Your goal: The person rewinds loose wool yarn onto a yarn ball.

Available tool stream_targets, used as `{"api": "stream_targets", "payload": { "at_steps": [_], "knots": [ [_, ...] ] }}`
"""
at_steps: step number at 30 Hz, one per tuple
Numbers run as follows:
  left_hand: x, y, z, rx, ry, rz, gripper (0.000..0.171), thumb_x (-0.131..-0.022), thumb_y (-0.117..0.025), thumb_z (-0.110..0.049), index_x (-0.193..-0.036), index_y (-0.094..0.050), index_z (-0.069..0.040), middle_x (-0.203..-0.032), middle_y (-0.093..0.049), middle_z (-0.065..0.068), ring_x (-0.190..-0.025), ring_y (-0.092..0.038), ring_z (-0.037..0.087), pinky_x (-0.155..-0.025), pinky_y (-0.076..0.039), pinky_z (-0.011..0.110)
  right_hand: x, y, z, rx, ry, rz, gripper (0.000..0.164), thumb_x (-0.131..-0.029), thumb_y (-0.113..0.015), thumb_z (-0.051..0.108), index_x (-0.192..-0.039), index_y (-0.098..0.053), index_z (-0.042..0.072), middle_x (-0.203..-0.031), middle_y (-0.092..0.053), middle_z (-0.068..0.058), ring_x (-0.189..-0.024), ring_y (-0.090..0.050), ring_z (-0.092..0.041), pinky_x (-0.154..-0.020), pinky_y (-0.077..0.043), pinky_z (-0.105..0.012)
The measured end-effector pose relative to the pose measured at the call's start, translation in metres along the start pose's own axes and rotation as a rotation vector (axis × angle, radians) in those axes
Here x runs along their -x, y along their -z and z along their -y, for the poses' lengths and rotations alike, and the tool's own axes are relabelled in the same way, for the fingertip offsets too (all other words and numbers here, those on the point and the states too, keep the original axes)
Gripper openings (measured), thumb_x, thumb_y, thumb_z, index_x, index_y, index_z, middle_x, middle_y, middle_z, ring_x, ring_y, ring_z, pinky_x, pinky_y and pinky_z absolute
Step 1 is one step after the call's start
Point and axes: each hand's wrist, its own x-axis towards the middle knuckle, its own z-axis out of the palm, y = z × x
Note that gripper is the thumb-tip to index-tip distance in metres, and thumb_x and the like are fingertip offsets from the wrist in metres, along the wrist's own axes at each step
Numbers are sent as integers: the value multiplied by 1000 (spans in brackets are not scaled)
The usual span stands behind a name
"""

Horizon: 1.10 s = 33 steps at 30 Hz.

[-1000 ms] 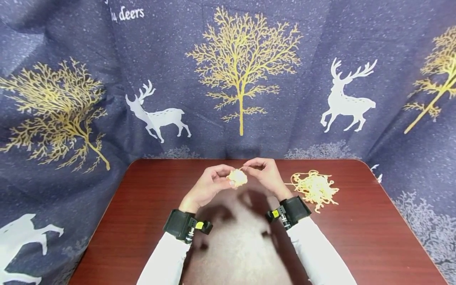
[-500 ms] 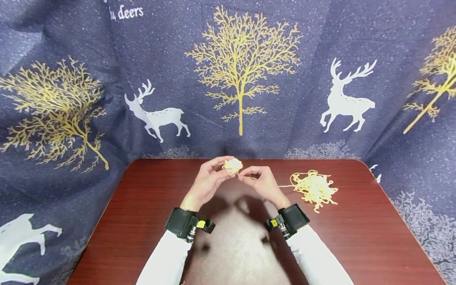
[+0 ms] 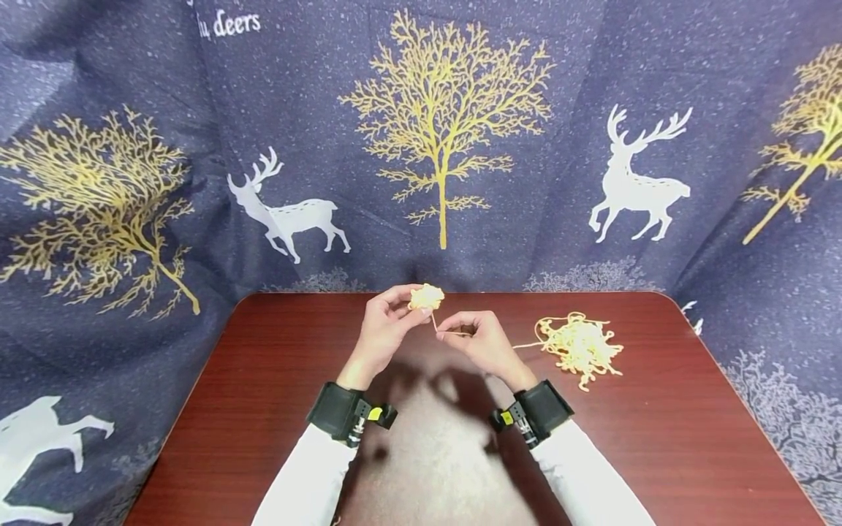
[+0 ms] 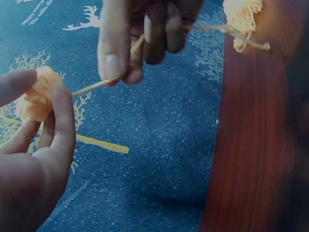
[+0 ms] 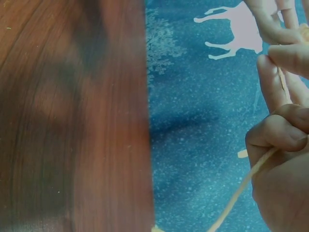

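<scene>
Head view: the left hand (image 3: 380, 332) stretches forward above the table (image 3: 664, 438), pinching a small yellow yarn ball (image 3: 427, 296) between thumb and fingers. Just beside it, the right hand (image 3: 485, 340) angles inward, thumb and forefinger gripping the ball's taut strand (image 4: 91, 88), which runs on to a loose yarn pile (image 3: 582, 347) on the table's right side.

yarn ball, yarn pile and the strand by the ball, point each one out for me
yarn ball (image 3: 427, 296), head view: middle of its visible side
yarn pile (image 3: 582, 345), head view: middle of the tangle
strand (image 4: 91, 87), left wrist view: the straight stretch just off the ball
</scene>
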Motion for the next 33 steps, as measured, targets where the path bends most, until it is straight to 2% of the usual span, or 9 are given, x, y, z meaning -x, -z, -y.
{"api": "stream_targets", "payload": {
  "at_steps": [3,7,12,17,20,24,28,33],
  "knots": [
    [0,-1,1,-92,-64,-20,40,-84,-73,11,-123,-63,10,-108,-70,18,-92,-68,13,-83,-58,24,2,0,2,3,5,14,10,-85,-78,-1,-94,-76,-2,-89,-76,-12,-81,-73,-33,-67,-59,-24],
    [0,0,3,-130,-117,-23,38,-83,-76,9,-120,-67,7,-107,-70,23,-90,-68,15,-81,-57,23,5,2,5,24,20,35,8,-85,-78,2,-92,-78,4,-88,-76,-6,-81,-73,-31,-69,-60,-27],
    [2,0,4,-163,-105,-37,36,-83,-78,7,-117,-71,6,-111,-72,21,-90,-70,20,-81,-59,25,8,5,11,65,27,56,9,-85,-78,4,-94,-78,5,-90,-77,-3,-85,-74,-20,-76,-61,-29],
    [3,0,4,-195,-93,-43,33,-84,-77,6,-117,-72,5,-112,-72,21,-95,-70,29,-86,-59,29,10,9,19,128,67,59,10,-85,-79,4,-94,-78,8,-90,-77,-1,-86,-74,-16,-77,-61,-27],
    [4,0,7,-244,-134,-23,31,-85,-76,7,-116,-72,6,-112,-71,22,-95,-69,35,-86,-60,35,10,13,28,141,107,62,12,-84,-79,1,-94,-78,8,-90,-76,-1,-87,-74,-17,-77,-62,-29],
    [6,0,11,-390,-196,5,31,-82,-78,7,-112,-73,3,-107,-72,20,-92,-71,34,-82,-61,42,7,19,38,121,134,68,14,-84,-78,-3,-95,-77,6,-93,-76,-3,-89,-74,-20,-79,-62,-31],
    [10,-2,12,-534,-199,54,31,-80,-80,6,-110,-73,-1,-99,-74,13,-86,-72,25,-78,-62,35,3,26,46,87,129,70,15,-84,-77,-4,-96,-76,4,-94,-76,-7,-90,-74,-23,-78,-61,-30],
    [14,-4,8,-585,-183,159,30,-79,-81,6,-106,-73,-2,-93,-74,8,-81,-71,19,-75,-62,29,-5,36,50,73,98,39,14,-84,-78,-2,-98,-76,2,-92,-75,-8,-78,-71,-19,-67,-60,-26]
  ]
}}
